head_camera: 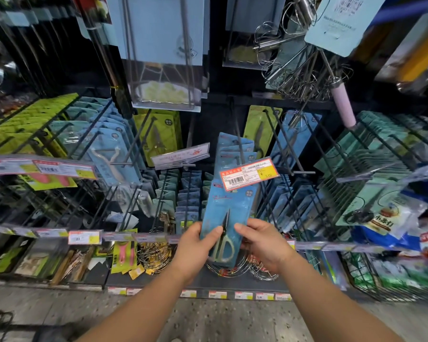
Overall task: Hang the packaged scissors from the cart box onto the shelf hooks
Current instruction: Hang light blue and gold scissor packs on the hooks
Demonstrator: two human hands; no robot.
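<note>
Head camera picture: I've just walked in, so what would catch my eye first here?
Most likely the blue scissors pack at the centre, gripped at its lower end by the left hand and the right hand in front of the shelf hooks. Next, the orange price tag just above it, and the wire whisks hanging at upper right.

1. Two hands: a left hand (195,245) and a right hand (262,245), both on one packaged scissors (226,215).
2. Behind that front pack, on the same hook (240,149), at least four more blue scissors packs (235,146); the exact count is hidden.
3. Two green-carded scissors: one green pack (158,137) to the left, another green pack (260,129) to the right.
4. One orange price tag (248,174) at the hook's end.
5. One pink-handled whisk (341,99) hangs at upper right.
6. One white peeler pack (114,156) fronts its row.
</note>
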